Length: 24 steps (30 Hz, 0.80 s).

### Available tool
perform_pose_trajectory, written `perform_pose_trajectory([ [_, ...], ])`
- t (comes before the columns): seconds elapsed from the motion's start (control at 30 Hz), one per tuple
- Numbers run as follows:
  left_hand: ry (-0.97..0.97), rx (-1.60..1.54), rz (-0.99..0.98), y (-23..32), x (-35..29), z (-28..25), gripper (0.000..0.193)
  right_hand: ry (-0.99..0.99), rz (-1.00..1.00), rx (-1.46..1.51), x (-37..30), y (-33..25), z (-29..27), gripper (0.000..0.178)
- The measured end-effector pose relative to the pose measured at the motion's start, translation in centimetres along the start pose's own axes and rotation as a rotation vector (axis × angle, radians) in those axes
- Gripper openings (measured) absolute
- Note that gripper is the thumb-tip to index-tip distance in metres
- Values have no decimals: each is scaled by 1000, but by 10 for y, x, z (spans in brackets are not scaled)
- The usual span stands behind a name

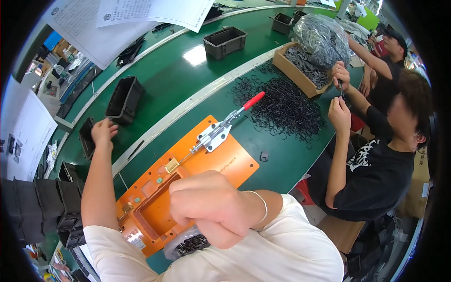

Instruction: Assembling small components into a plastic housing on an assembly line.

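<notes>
Two hands: my left hand (103,133) is stretched far out past the white rail (188,106), and my right hand (206,202) is close to my chest.
Left hand: half open, with bent fingers a bit apart; I see nothing in it.
Right hand: curled up like a fist; its fingertips are hidden, so I cannot tell if it holds something.
Reaching well: I think my left arm should go slow and low, so it does not bump the bins. If I take one, I would hook my fingers over the rim and keep it flat.
Dark grey bin: the long bin (122,116) is just past my left fingertips, up and to the right. I cannot tell if they touch.
Other bin: a second bin (86,137) is just beside that hand, on its left.
Orange plate: the plate (230,162) lies on the green tabletop (283,176), under and beyond my right hand, which covers part of its sunken box shape.
Clamp: a metal toggle clamp (213,135) with a red handle (254,100) sits on the plate, beyond my right hand.
Black clips: a big loose pile (282,110) is past the clamp, well apart from both hands.
</notes>
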State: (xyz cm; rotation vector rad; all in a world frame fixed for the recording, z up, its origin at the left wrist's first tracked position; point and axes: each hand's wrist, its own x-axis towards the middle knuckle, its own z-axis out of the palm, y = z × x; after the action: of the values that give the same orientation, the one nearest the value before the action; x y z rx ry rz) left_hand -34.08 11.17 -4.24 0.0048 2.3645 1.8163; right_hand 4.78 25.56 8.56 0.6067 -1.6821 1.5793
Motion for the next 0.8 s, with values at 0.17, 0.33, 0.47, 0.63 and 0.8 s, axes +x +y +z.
perform_pose_trajectory([
  [0.17, 338, 938, 600, -3, 5, -46, 49, 9, 11, 53, -2, -3, 3, 19],
  [0.33, 77, 1159, 192, -8, -13, -47, 69, 91, 92, 17, -5, -12, 2, 21],
  [0.47, 150, 1283, 136, -2, -18, -59, 45, 118, -48, -112, -3, -16, -1, 20],
  [0.63, 319, 1126, 507, -9, -31, -90, 34, 350, 35, 52, -7, -23, 2, 29],
  [0.8, 243, 820, 902, 35, -131, -70, 29, 368, -58, 16, -11, -21, -16, 40],
])
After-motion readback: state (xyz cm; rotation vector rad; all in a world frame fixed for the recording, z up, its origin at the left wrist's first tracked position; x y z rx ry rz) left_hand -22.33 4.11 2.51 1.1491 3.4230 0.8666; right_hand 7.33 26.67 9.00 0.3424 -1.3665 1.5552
